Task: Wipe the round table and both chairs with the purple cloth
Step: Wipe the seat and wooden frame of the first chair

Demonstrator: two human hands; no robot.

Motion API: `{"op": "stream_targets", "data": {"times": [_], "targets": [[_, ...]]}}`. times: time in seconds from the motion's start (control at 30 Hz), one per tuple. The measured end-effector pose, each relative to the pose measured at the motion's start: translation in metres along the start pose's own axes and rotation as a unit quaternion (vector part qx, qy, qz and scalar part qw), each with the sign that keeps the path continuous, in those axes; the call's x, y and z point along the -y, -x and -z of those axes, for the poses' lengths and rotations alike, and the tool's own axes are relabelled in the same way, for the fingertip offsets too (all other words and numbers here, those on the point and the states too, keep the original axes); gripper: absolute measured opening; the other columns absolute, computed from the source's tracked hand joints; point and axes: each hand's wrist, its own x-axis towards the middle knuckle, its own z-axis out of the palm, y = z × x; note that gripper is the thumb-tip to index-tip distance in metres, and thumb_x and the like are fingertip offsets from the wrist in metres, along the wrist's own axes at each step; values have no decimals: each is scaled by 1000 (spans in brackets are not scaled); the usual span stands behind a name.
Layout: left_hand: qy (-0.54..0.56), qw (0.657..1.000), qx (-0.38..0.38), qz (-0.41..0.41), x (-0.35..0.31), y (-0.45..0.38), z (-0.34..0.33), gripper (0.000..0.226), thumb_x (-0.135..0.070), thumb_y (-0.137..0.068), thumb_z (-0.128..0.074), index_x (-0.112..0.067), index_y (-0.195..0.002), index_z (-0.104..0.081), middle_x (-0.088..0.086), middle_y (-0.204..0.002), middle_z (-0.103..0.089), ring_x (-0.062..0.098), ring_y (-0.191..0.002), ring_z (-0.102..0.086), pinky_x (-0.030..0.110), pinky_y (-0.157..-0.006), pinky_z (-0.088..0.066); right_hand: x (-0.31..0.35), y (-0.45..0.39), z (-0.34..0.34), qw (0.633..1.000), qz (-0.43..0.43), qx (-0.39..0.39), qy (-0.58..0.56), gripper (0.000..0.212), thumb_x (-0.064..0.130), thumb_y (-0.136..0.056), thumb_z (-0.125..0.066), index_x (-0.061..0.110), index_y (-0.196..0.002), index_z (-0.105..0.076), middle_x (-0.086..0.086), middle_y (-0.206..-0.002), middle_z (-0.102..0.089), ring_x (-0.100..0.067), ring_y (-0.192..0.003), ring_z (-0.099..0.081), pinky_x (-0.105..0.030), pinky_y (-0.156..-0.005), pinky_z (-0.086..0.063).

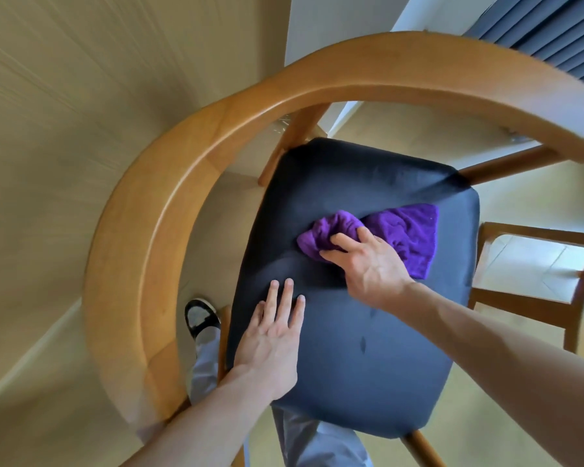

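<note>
A person's two forearms reach down over a chair, the left hand (270, 342) laid flat with fingers (285, 301) straight on the dark seat cushion (368, 372), apparently to brace the chair while the other hand works. Just beyond those fingertips, the right hand (368, 264) presses the purple cloth (405, 237) onto the seat, its fingers curled into the bunched near end so the cloth can be dragged without slipping; the rest of the cloth trails flat past the knuckles toward the seat's far edge. The job appears to be mid-wipe on one chair seat. The curved wooden backrest (169, 210) arcs round the far and left sides of both hands. Below the left wrist a shoe (201, 318) and pale trouser leg stand on the floor (48, 163). A second wooden frame (577, 264) lies right of the cloth hand.
</note>
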Motion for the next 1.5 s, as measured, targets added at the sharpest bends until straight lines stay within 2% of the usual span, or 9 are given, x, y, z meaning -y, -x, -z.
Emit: {"op": "stream_targets", "data": {"times": [0.17,0.33,0.5,0.8,1.07,1.17,1.3,1.4,1.5], "targets": [[-7,1000,4,14,-8,-1,-4,103,-22,-92,-60,-10,-160,16,22,-161,36,45,-150,30,54,-126,-2,-3,11,10,990,-83,-21,-110,53,7,-78,-56,32,-122,-71,9,-112,-58,-26,-102,-51,-38,-76,-54],[-15,1000,-11,10,-7,-3,-13,100,-15,-90,-53,-6,-159,19,23,-163,32,46,-150,28,55,-125,-2,56,-27,20,987,137,-30,-79,58,6,-80,-60,31,-132,-63,8,-144,-52,-25,-106,-47,-33,-82,-44],[-22,999,-25,-3,-2,-5,-14,100,-19,-90,-53,-8,-159,19,21,-165,27,43,-153,23,52,-126,-4,61,-33,9,990,136,10,38,53,23,-92,-58,38,-143,-49,15,-148,-39,-25,-111,-43,-34,-75,-40],[-22,1000,0,-16,3,0,2,96,-16,-92,-53,-14,-162,13,17,-164,33,39,-153,25,48,-128,-10,-19,91,-36,979,-191,24,-63,68,14,-85,-53,41,-147,-50,14,-148,-45,-28,-95,-48,-39,-74,-53],[-58,998,4,5,-16,-4,19,87,-25,-96,-55,-8,-163,-2,24,-168,16,44,-156,11,53,-127,-12,2,108,-53,817,-477,-137,-295,55,4,-72,-57,27,-119,-75,9,-123,-63,-29,-109,-62,-32,-80,-48],[-62,998,-15,1,-17,-10,26,72,-30,-96,-55,-9,-157,-23,24,-168,-2,39,-157,1,49,-126,-16,17,80,-39,875,-348,-178,-284,62,4,-74,-58,22,-132,-66,4,-137,-57,-30,-113,-56,-36,-82,-52],[-56,998,-33,-11,-19,-19,32,56,-28,-94,-55,-12,-145,-37,18,-164,-15,35,-156,-6,45,-123,-24,21,50,-38,970,-184,-58,-148,75,11,-85,-53,33,-154,-36,13,-158,-31,-26,-104,-42,-37,-69,-49],[-89,995,-14,-40,-15,-22,32,63,-25,-93,-53,-13,-151,-29,15,-168,-6,37,-156,-3,48,-122,-28,1,65,-51,967,-226,-32,-113,72,17,-89,-58,38,-153,-35,18,-159,-27,-26,-107,-43,-36,-69,-46],[-114,992,19,-54,-6,-19,34,72,-21,-95,-50,-16,-158,-16,13,-170,7,34,-158,6,47,-123,-27,-13,100,-65,921,-350,-38,-169,73,23,-81,-74,41,-145,-45,19,-157,-32,-27,-104,-45,-34,-68,-50]]}}
